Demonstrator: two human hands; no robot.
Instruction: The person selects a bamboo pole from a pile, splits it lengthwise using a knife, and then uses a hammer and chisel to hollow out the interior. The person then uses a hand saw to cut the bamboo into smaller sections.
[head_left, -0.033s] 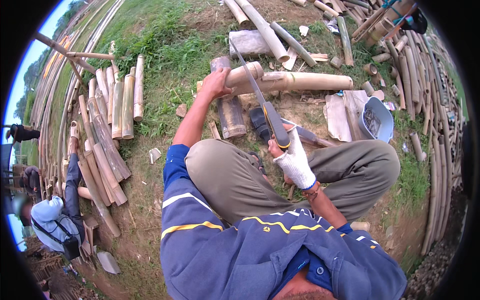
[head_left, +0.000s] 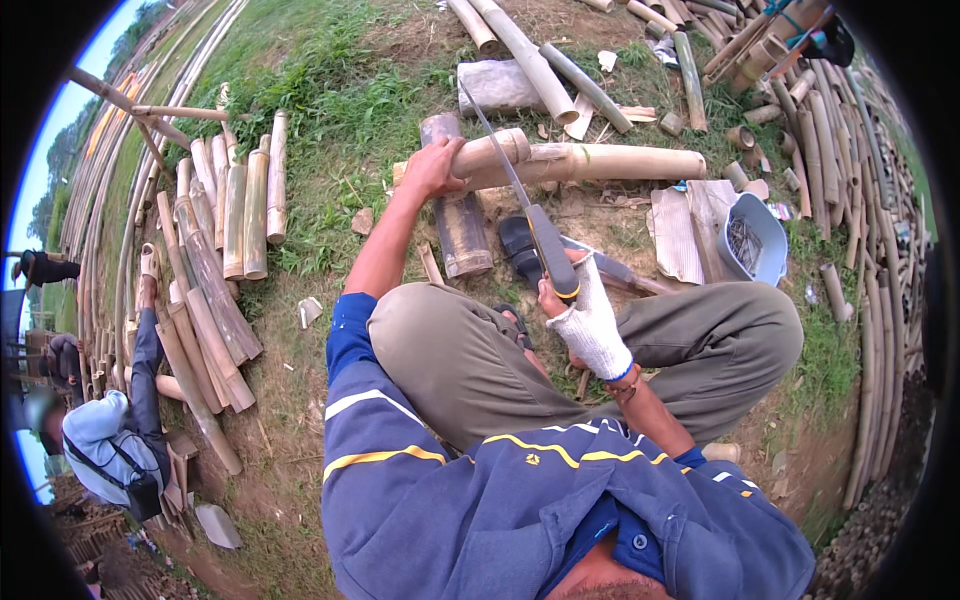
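Observation:
My left hand [head_left: 434, 168] is wrapped round a short bamboo piece [head_left: 490, 152] and presses it against a longer bamboo pole [head_left: 615, 163]. Both rest across a thick, dark bamboo log [head_left: 462, 235] on the ground. In my right hand [head_left: 588, 322], partly covered by a white knit glove, is the dark, yellow-edged handle of a handsaw [head_left: 548, 250]. Its long blade slants up and left, crossing the short piece near its right end. Whether the teeth have cut in, I cannot tell.
A machete-like tool [head_left: 622, 268] and a dark sandal [head_left: 519, 250] lie before my crossed legs. On the right stands a blue-grey bucket [head_left: 753, 240] beside a flattened cardboard piece [head_left: 677, 235]. Cut bamboo [head_left: 222, 200] is stacked left, near a seated person [head_left: 115, 440].
The saw has slid slightly back toward me. The short bamboo's right end sits a touch further right and nearer. My grips are the same.

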